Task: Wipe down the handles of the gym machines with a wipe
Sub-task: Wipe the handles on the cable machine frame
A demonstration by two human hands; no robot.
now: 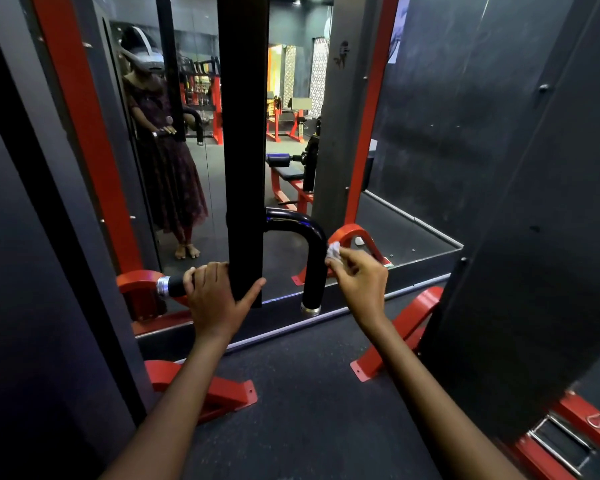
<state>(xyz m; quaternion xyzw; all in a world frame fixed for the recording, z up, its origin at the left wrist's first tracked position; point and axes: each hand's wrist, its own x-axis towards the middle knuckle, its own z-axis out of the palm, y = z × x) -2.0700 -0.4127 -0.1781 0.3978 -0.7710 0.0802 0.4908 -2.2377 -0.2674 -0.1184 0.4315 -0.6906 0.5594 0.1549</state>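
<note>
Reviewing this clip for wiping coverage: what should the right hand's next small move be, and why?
Probably slide the wipe down the right handle toward its metal end cap. The right hand pinches the wipe against the handle's upper part, just below the bend, while the left hand grips the left handle.

Dark speckled rubber floor (302,410) carries red bolted machine feet: one front left (222,393), one angled right (395,337), a red frame with chrome bars (565,441) at lower right corner.
</note>
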